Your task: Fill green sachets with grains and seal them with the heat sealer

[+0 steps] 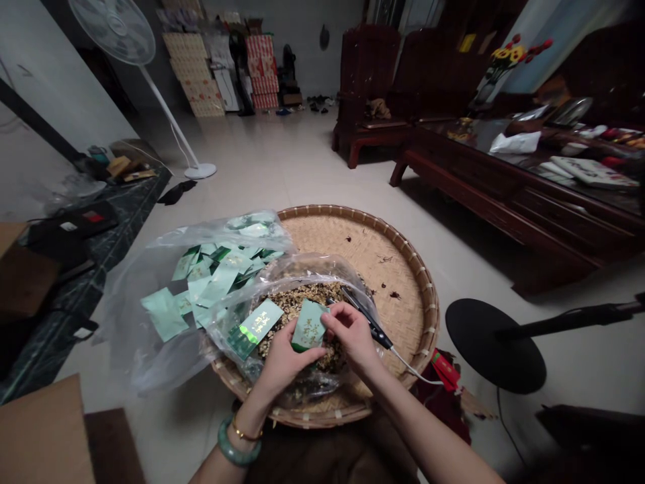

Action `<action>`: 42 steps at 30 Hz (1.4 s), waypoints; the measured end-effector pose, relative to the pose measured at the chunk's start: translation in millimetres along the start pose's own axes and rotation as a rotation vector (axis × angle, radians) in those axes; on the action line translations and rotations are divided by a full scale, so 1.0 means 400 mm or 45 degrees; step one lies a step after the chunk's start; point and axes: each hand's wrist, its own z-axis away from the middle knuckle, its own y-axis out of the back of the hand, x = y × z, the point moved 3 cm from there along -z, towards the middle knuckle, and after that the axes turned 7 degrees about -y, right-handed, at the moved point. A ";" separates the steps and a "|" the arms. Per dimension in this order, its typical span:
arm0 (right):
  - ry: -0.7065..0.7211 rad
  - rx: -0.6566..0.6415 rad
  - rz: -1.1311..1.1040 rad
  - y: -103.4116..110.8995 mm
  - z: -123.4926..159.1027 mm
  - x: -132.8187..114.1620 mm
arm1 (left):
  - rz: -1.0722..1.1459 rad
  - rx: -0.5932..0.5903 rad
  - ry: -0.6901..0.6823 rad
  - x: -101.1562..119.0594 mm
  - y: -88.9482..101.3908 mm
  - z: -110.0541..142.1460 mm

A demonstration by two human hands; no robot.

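Both hands meet over the near part of a round woven bamboo tray (426, 296). My left hand (285, 353) grips a small pale green packet (309, 324) with gold lettering by its lower side. At the packet's upper right edge, my right hand (350, 333) pinches with thumb and forefinger. Beneath lies a clear plastic bag of dried tea-like bits (289, 299). Another green packet (262, 321) rests on it, left of the held one. A black corded tool like a hair straightener (370, 319) lies beside my right hand, partly covered by it.
A large clear bag (151, 269) holding many green packets (216, 279) spreads over the tray's left side. A black round stand base (496, 344) is to the right, a cardboard box (45, 430) at lower left. Beyond stand a white fan (199, 171) and a dark wooden table (504, 188).
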 end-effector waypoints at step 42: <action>0.029 0.088 0.198 0.005 0.034 -0.007 | 0.235 0.250 -0.161 0.009 0.005 -0.011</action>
